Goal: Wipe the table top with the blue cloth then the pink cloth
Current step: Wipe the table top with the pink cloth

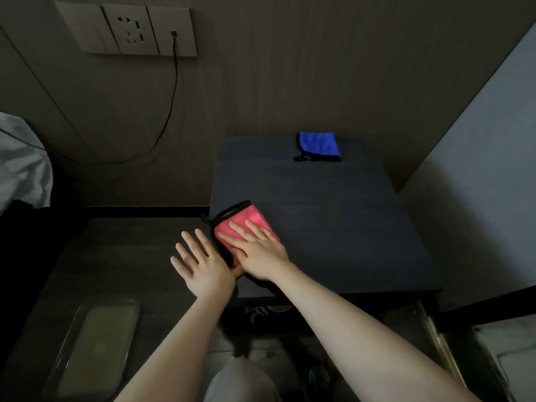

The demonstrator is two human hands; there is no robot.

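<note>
Two cloths lie on the dark bench (333, 227) in the middle of the frame, and their places suggest how far the job has gone. The blue cloth (319, 145) sits folded at the far edge, upper centre, well apart from both hands and touched by neither; it looks set aside so that it stays out of the wiping path. The pink cloth (242, 227) is at the near left corner of the bench, folded into a pad with its dark trim showing. The right hand (261, 253) lies flat on top of it, fingers spread and pressing down, not clenched around it: a flat palm spreads pressure and lets the pad slide. The left hand (200, 261) is open and empty, fingers fanned, just beside the cloth at the bench's left edge, its thumb side touching the right hand near the wrist; whether it rests on anything or hovers cannot be told. By the look of it, this is the pink-cloth stage, with the pad at a corner and most of the top lying to the right and beyond. A socket panel (127, 30) with a trailing cable (171, 105) fills the upper left.
</note>
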